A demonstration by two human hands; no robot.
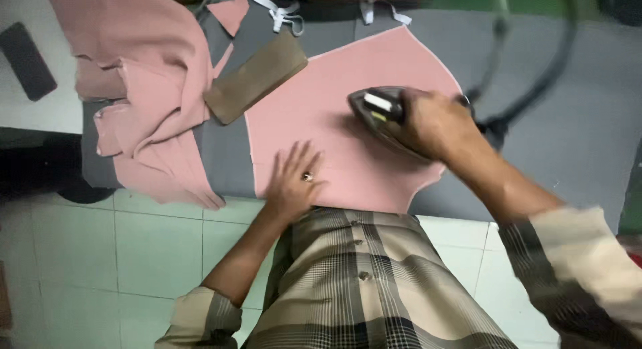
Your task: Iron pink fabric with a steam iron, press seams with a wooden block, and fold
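A flat pink fabric panel (348, 88) lies spread on the grey ironing table (575, 142). My right hand (435, 125) grips the handle of a dark clothes iron (376, 111) that rests on the panel's middle right. My left hand (293, 182), a ring on one finger, presses flat with fingers spread on the panel's near left part. The iron's nose points left, toward the space above my left hand.
A heap of pink fabric pieces (144, 88) hangs over the table's left end. A brown rectangular block (255, 77) lies beside it. The iron's dark cord (535, 88) loops at right. White straps (281, 15) lie at the far edge. A dark phone (27, 60) sits at left; pale tiled floor below.
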